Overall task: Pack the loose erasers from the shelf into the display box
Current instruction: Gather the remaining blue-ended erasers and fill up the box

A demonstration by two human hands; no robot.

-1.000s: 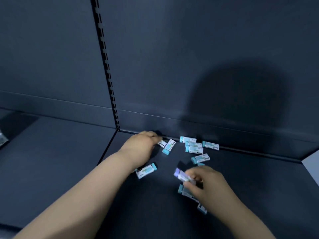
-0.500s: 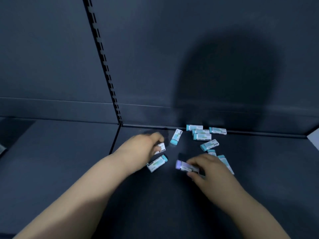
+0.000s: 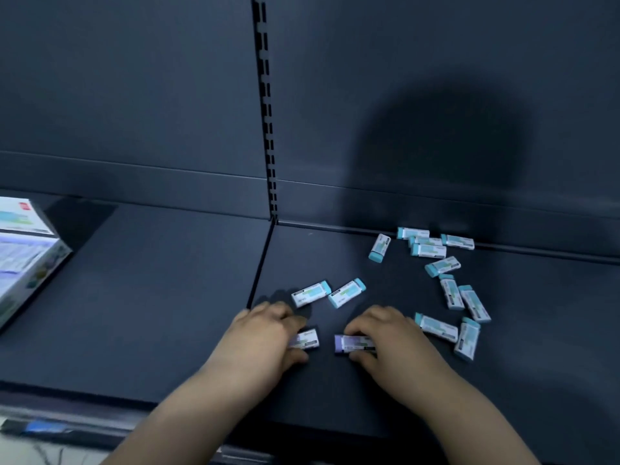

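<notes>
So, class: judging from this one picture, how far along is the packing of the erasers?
Nothing looks packed yet: the display box sits at the far left, its inside hidden. In hand: the left hand and right hand each have a grip on a purple-tipped eraser lying on the shelf. Left: about a dozen teal-tipped erasers lie scattered.

This looks like a shop aisle with retail shelving. A dark metal shelf (image 3: 151, 297) fills the lower half of the frame, backed by a plain dark back panel (image 3: 402, 78). A slotted upright (image 3: 266, 112) for shelf brackets runs down the upper centre. Small sleeved erasers (image 3: 427, 250) lie scattered at centre right, and a printed display box (image 3: 23, 250) sits at the left edge.
</notes>
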